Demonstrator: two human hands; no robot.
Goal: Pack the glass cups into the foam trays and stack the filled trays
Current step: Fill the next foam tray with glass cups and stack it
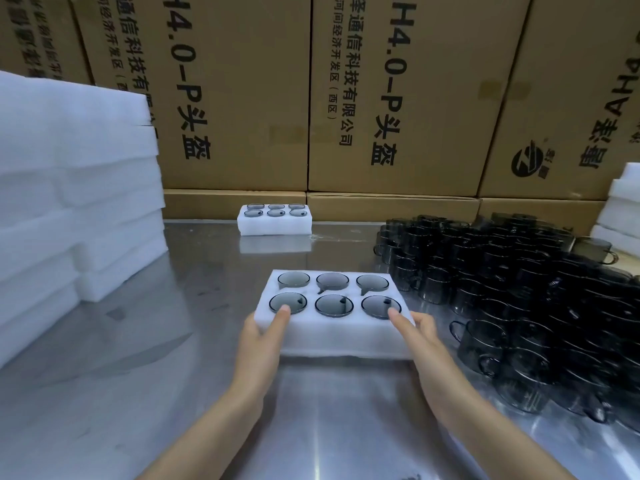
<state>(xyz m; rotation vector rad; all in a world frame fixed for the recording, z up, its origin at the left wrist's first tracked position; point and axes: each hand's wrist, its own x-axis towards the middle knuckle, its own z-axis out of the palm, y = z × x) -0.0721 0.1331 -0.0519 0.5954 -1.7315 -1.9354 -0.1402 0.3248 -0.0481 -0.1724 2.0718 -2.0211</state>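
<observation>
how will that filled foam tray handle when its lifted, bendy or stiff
The filled foam tray looks thick, so probably fairly stiff. Six glass cups likely add weight, so grip both ends, as the left hand and right hand do. Seated cups probably won't tip.

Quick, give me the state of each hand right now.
Left hand: grips the left end of the filled white foam tray, thumb on top.
Right hand: grips the same tray's right end.
</observation>
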